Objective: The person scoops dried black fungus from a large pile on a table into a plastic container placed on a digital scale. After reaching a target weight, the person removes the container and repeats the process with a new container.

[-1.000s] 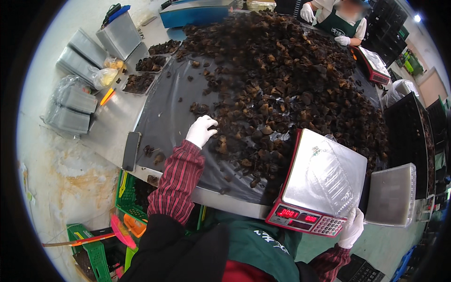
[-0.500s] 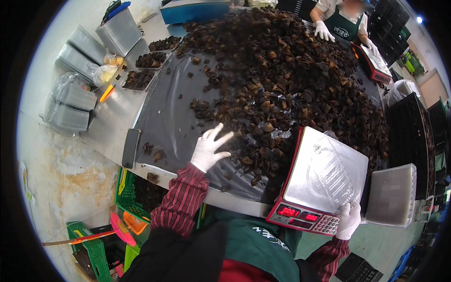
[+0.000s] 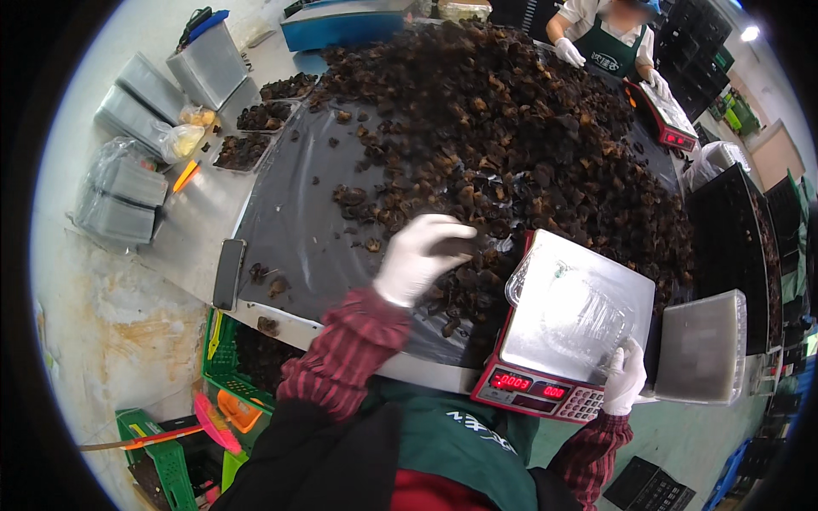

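Clear tray lies to the left hand's right, right hand at its near corner

The clear plastic tray (image 3: 515,288) sits on the steel pan of the red-edged scale (image 3: 520,400), its left rim jutting past the pan. The scale's long axis runs away from the body, leaning right at the far end; the tray's own is hard to trace through glare.

The right hand (image 3: 626,379) is nearer, thumb and fingers close together at the tray's near right corner; whether they pinch it, I cannot tell. The left hand (image 3: 423,260) is over the near edge of the heap of dark, curled fungus pieces (image 3: 528,153), thumb and fingers curved apart, pointing toward the tray.

Motion blur softens the left hand, and the dark gap between its fingers may or may not contain a piece. The tray's far edge is nearly invisible, and the scale hides whatever lies beneath it.
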A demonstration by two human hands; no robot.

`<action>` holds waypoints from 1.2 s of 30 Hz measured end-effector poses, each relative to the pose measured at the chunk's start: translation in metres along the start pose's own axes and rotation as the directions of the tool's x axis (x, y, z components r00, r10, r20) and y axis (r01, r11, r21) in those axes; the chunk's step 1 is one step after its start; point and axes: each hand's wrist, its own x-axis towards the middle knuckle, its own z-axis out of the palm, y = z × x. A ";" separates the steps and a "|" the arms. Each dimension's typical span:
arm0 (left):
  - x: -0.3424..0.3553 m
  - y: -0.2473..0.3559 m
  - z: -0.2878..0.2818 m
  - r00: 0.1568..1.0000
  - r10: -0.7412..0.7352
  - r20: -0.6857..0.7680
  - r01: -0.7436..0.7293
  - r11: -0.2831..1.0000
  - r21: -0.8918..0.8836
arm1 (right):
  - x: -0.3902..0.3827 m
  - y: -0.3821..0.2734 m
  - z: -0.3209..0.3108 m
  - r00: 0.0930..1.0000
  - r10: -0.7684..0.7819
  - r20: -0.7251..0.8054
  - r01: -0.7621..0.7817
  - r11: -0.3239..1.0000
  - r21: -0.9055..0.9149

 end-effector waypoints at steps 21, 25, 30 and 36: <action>-0.122 -0.020 -0.022 0.880 -0.248 0.406 -0.032 0.820 0.571 | 0.002 -0.006 0.001 0.998 0.019 -0.054 -0.012 0.993 0.117; -0.135 -0.048 -0.022 0.922 -0.137 0.361 -0.047 0.888 0.458 | -0.002 -0.002 0.002 0.994 -0.023 -0.105 0.036 0.991 0.128; -0.059 -0.048 0.009 0.988 0.042 0.151 -0.102 0.900 0.423 | -0.009 -0.015 -0.009 0.982 -0.065 -0.177 0.086 0.990 0.115; -0.035 -0.066 0.051 0.838 -0.011 0.546 -0.403 0.663 0.631 | -0.017 -0.030 -0.027 0.989 -0.049 -0.136 0.066 0.990 0.127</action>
